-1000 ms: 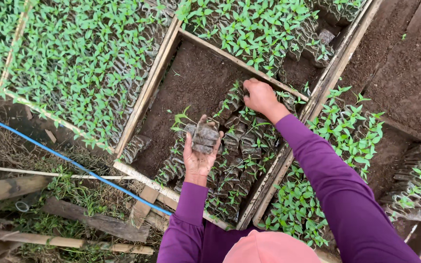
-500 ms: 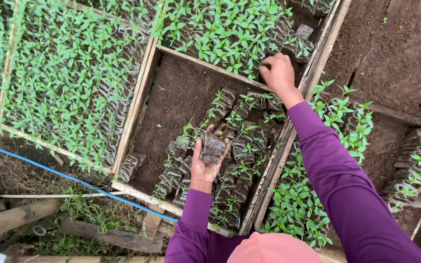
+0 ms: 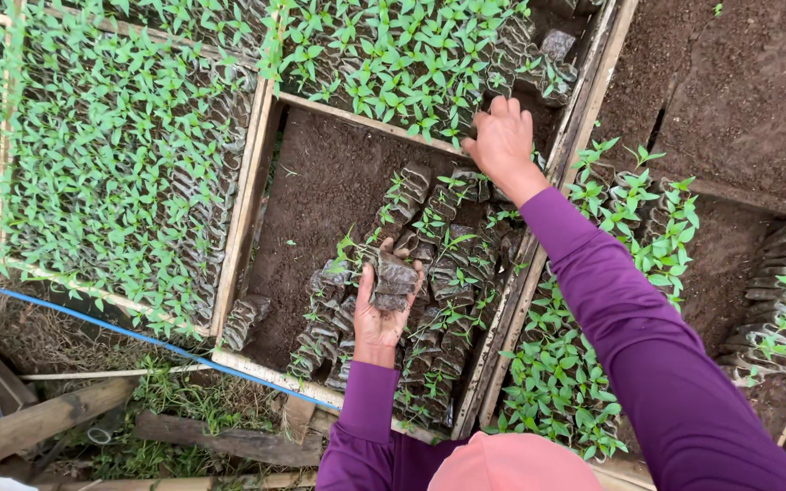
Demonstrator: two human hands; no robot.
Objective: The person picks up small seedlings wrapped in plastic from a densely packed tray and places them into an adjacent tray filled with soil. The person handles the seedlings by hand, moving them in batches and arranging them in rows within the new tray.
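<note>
My left hand [image 3: 377,314] holds a small dark seedling bag [image 3: 395,277] filled with soil, palm up, above the rows of bagged seedlings [image 3: 411,300] in the wooden-framed bed [image 3: 246,214]. My right hand [image 3: 502,141] reaches far forward, fingers curled down onto the bagged seedlings at the far right corner of that bed, next to the wooden side rail [image 3: 584,109]. Whether it grips a bag is hidden by the hand. Both arms wear purple sleeves.
Dense green seedling beds [image 3: 102,155] fill the left and far side. Bare dark soil [image 3: 320,191] covers the left half of the middle bed. More seedlings [image 3: 575,364] stand to the right of the rail. A blue hose [image 3: 93,318] and logs [image 3: 38,423] lie near.
My right hand has moved farther forward to the bed's far right corner. My left hand with the bag has dropped lower, closer to the seedling rows. The view has shifted forward.
</note>
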